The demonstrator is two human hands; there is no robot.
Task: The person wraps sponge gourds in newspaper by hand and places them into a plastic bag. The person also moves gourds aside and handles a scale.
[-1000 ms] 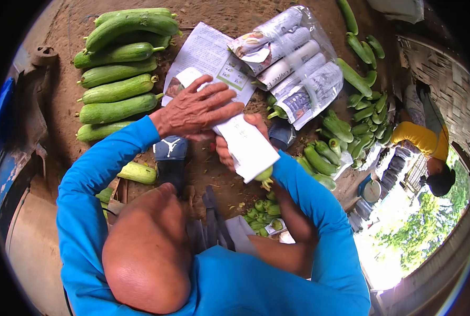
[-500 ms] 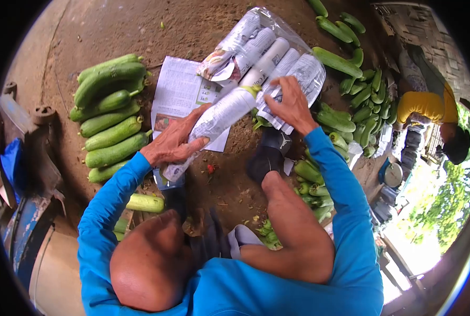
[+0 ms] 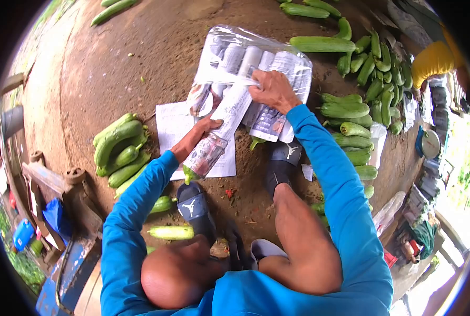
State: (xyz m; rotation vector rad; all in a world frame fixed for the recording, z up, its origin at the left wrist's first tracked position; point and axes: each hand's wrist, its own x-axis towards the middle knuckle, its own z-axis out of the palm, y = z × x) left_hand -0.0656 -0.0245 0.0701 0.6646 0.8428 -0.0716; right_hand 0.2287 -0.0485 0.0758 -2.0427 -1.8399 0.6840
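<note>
A long green gourd rolled in newspaper (image 3: 207, 157) slants from lower left to upper right, its green stem end showing at the bottom. My left hand (image 3: 199, 136) is closed around its middle. The gourd's upper end reaches into the mouth of a clear plastic bag (image 3: 216, 38), which holds several other newspaper-wrapped gourds side by side. My right hand (image 3: 273, 90) is closed on the bag's edge, over that upper end. Under the bag and my left hand, flat newspaper sheets (image 3: 170, 120) lie on the dirt floor.
Bare green gourds (image 3: 120, 138) are stacked at left. More green gourds (image 3: 345, 109) lie in piles at right. My sandalled feet (image 3: 194, 205) stand just below the bag. A person in yellow (image 3: 433, 64) is at the far right. A rusty blue metal frame (image 3: 69, 274) stands at lower left.
The wrapped gourd has been turned end for end, its stem now at the lower left, and its other end has gone into the bag mouth. My right hand has taken hold of the bag's edge.
</note>
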